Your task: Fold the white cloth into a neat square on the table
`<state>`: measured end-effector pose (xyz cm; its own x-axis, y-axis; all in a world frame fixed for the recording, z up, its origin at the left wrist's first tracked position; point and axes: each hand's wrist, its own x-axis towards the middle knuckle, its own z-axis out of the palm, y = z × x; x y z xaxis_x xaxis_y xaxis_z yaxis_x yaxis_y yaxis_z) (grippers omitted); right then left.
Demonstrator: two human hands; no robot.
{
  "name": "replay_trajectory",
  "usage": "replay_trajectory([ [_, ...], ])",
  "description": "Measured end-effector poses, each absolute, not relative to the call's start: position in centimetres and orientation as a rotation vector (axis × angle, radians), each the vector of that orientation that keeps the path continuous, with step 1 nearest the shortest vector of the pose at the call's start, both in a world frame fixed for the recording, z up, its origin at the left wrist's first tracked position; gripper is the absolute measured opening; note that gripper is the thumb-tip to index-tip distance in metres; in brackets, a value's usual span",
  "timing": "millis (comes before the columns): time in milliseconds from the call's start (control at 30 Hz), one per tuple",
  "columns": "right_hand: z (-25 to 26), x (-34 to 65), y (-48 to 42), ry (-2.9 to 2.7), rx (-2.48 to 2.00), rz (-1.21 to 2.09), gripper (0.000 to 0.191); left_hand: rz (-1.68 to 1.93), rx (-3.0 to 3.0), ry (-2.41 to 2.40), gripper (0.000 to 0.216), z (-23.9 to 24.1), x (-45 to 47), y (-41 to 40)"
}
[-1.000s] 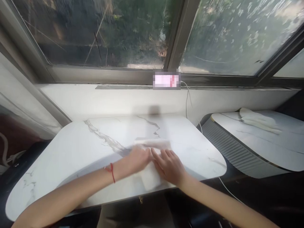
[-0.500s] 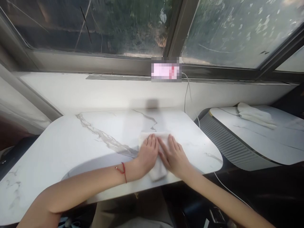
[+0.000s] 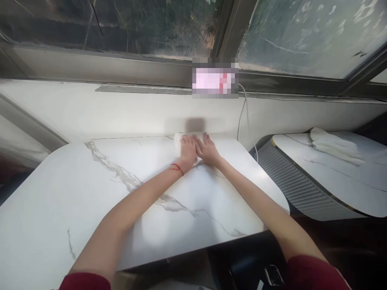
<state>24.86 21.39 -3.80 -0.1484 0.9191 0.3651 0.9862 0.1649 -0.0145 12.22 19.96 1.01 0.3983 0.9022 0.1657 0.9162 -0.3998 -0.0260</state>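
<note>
- At the bottom of the frame, red sleeves (image 3: 86,281) end above bare forearms that stretch over the white table (image 3: 163,245); leaning evenly through both arms should keep the pressure steady.
- A thin red bracelet (image 3: 176,167) sits on the left wrist (best kept from snagging the fabric).
- The left hand (image 3: 188,150), at the centre of the frame, lies on the cloth with its fingers straight and close together.
- The right hand (image 3: 209,152) rests just beside it, fingers a little spread, pressing rather than visibly gripping; whether either hand pinches a fold underneath, I cannot tell.
- The white cloth (image 3: 177,141) is under both hands at the table's back edge, slightly above the frame's centre. Flat fingers and a smooth, unbunched edge would suit this spot; a hard shove could crumple it against the wall (image 3: 136,112).
- At the right of the frame, another cloth (image 3: 335,147) lies on a side table (image 3: 317,173).
- Right of centre, a pale cable (image 3: 247,108) hangs before the wall (worth keeping elbows and fabric clear of it).
</note>
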Motion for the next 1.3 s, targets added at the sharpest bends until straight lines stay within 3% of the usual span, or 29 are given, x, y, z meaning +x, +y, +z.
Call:
replay_trajectory([
  [333, -3.6, 25.2, 24.2, -2.164, -1.977, -0.356, 0.057, -0.292, -2.496, -1.818, 0.062, -0.6, 14.7, 23.7],
  [800, -1.9, 24.3, 21.6, -2.149, -2.038, -0.303, 0.056, -0.257, -2.525, -1.795, 0.056, 0.8, 13.0, 20.7],
  [1067, -2.2, 26.1, 13.7, -2.324, -1.819, -0.166, 0.055, -0.134, -2.552, -1.658, 0.055, 0.1, 12.0, 11.9],
  [1300, -3.5, 30.3, -0.1, -2.225, -1.765, -0.23, 0.055, -0.369, -2.763, -1.044, 0.053, -3.4, 12.4, 1.7],
])
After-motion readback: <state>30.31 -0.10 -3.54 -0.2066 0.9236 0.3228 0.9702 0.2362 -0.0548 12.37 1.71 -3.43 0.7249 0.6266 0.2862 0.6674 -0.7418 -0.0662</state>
